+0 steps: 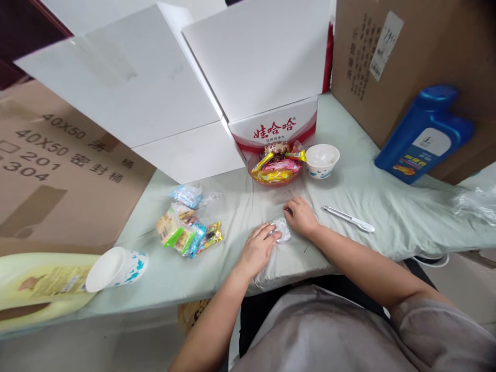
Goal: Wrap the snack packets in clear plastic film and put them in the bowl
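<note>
My left hand (256, 250) rests on the pale green cloth, its fingertips and thumb closed on the edge of a small crumpled clear plastic wrapper (283, 230). Just right of that wrapper lies my right hand (302, 215), fingers curled in toward the cloth. Whatever is under its fingertips is hidden from me. A glass bowl (253, 175) heaped with wrapped snacks (279, 166) stands beyond my hands. To the right of my right hand is a white utility knife (349, 218). Several packaged snacks (188, 230) lie in a loose pile to the left.
A paper bowl (322, 161) stands beside the glass bowl. At left, a paper cup (116, 268) lies tipped next to a pale yellow bottle (42, 287). A blue bottle (424, 135) leans by a brown carton (387, 67). White boxes (256, 57) line the back.
</note>
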